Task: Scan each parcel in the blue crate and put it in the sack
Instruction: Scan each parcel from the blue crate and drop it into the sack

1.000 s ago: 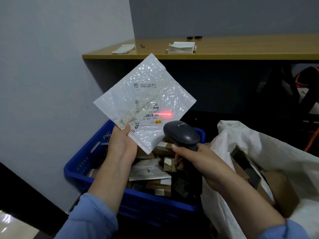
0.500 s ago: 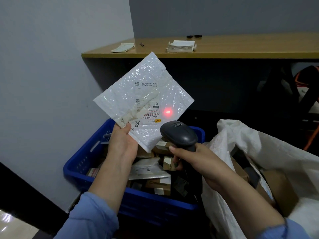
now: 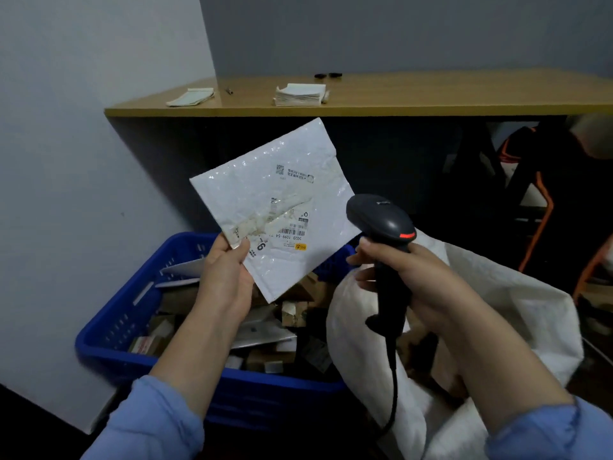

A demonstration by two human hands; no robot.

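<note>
**A:** What has moved in the last second?

**B:** The red scan light on the label has gone out. The scanner (image 3: 381,220) has swung right, off the barcode, and the parcel (image 3: 278,207) has dropped lower.

**A:** Start at the fingers. What are they doing?

**B:** The left hand (image 3: 229,280) pinches the parcel's lower left corner, with the thumb on the printed face and the other fingers (image 3: 243,247) hidden behind it. On the right hand (image 3: 418,277), the fingers (image 3: 365,260) are wrapped round the scanner's handle and the cable hangs below.

**A:** Where is the parcel, then?

**B:** It's in the air, a white padded envelope tilted with its label towards the camera. It hangs over the far side of the blue crate (image 3: 109,327), with its right edge next to the scanner head. It isn't in the sack (image 3: 497,293) yet, whose open mouth lies just right of the crate, below the right hand.

**A:** So how far along is the job?

**B:** I'd say this one has been scanned and only the drop into the sack is left. Some brown packages (image 3: 441,360) already show inside the sack. The crate still holds a jumble of boxes and envelopes (image 3: 265,336), so most of the work seems to remain.

**A:** Anything beyond that?

**B:** A wooden worktop (image 3: 431,94) stands against the wall, with a paper stack (image 3: 300,94) and a notepad (image 3: 190,97) on it.
</note>
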